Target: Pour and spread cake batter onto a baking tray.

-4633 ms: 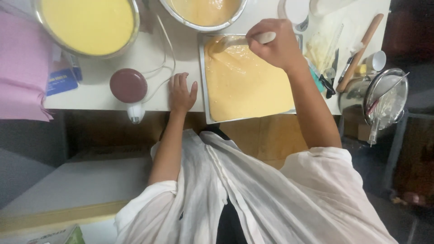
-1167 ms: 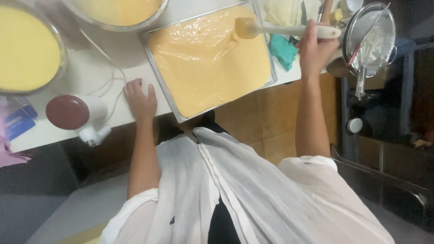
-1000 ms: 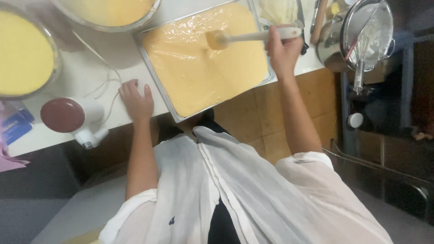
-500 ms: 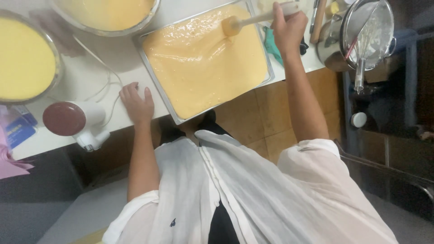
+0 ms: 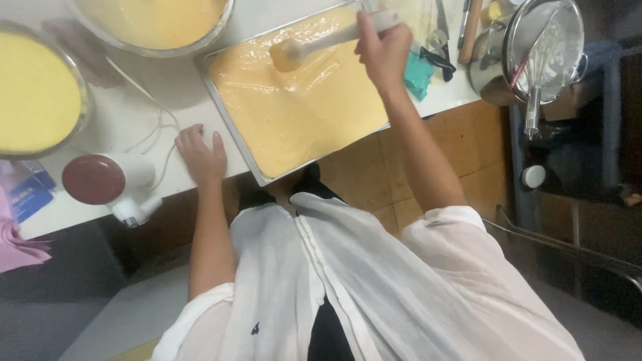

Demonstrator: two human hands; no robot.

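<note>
A rectangular metal tray [image 5: 227, 107] full of pale orange batter [image 5: 301, 113] lies on the white counter [image 5: 154, 100] in front of me. My right hand [image 5: 382, 48] grips the handle of a white spatula [image 5: 314, 45], whose blade rests in the batter near the tray's far side. My left hand [image 5: 200, 155] lies flat on the counter just left of the tray, holding nothing.
Two large metal bowls of yellow batter, one [image 5: 37, 93] at the left and one [image 5: 157, 23] at the top. A hand mixer [image 5: 107, 180] with its cord lies at the counter's near edge. A pot [image 5: 535, 53] with a whisk and small tools stand at the right.
My right hand has swept the spatula across the batter, right to left and back, and now holds it at the tray's far middle. My left hand stayed on the counter.
</note>
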